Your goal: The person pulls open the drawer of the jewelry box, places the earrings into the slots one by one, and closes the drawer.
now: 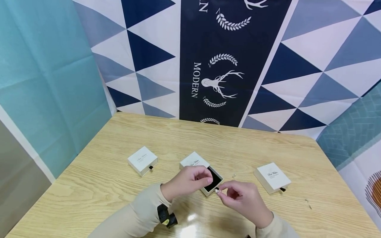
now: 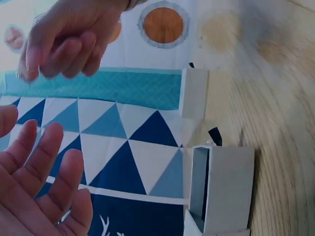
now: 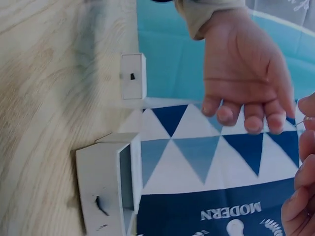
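My right hand pinches a small shiny earring between thumb and fingertips, just off the front corner of the middle white box. A thin pin of it shows at the fingertips in the right wrist view. That box's drawer is pulled out, showing a black lining. Over the drawer hovers my left hand, its fingers loosely bent and nothing seen in them; it partly hides the box. In the left wrist view the left palm faces the camera, apart from the right hand.
A closed white box with a black tab sits at the left, another closed white box at the right. One tiny shiny piece lies behind the right hand. A second thin piece is near the table's right side. Patterned cloth hangs behind.
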